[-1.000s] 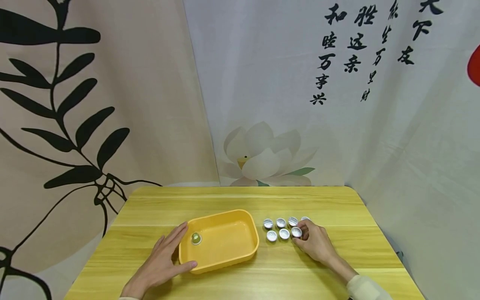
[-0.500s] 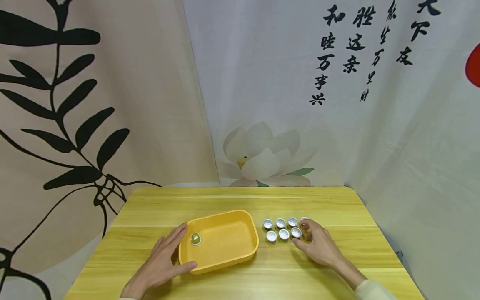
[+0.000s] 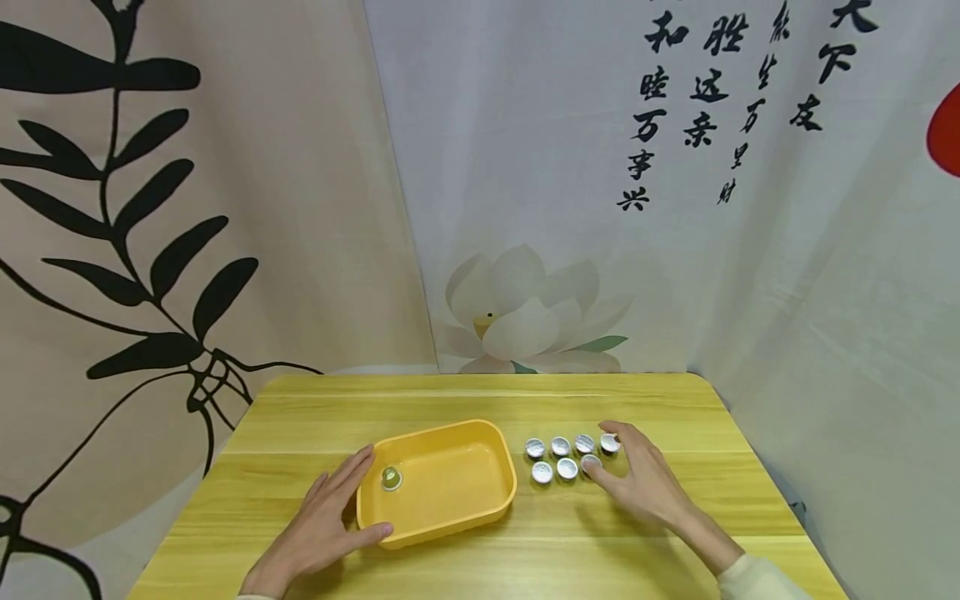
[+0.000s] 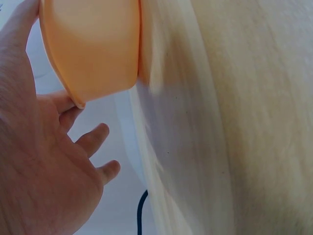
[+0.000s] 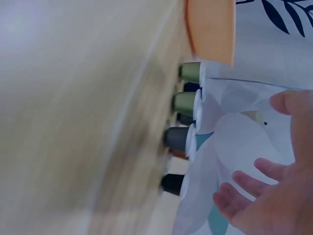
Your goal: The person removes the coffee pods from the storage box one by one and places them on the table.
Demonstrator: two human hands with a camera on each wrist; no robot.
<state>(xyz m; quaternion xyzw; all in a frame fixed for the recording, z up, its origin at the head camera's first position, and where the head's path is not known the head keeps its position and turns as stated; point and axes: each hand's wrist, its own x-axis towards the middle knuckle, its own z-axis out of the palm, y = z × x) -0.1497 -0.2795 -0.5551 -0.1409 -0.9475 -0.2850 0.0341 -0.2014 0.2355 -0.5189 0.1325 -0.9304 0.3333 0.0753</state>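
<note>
My left hand (image 3: 318, 521) spans the left end of a yellow tray (image 3: 498, 496), its fingers and thumb resting at the rim. A green coffee capsule (image 3: 392, 478) lies inside the tray near that end. Several more coffee capsules (image 3: 567, 469) stand lid up on the table in two rows, right of the tray. Over the right end of the rows my right hand (image 3: 645, 483) is spread with nothing in it; its thumb overlaps the front-right capsule (image 3: 590, 461). In the right wrist view, green (image 5: 186, 103), grey (image 5: 176, 138) and black capsule (image 5: 172, 184) sides show.
The wood-patterned table (image 3: 450, 575) ends at a hanging cloth (image 3: 525, 167) with a lotus and dark characters printed on it. A dark cord (image 4: 141, 210) hangs below the table's edge in the left wrist view.
My right hand's fingers have spread apart and drawn away from the capsules, uncovering the back-right one. The capsules, the tray and my left hand stay put.
</note>
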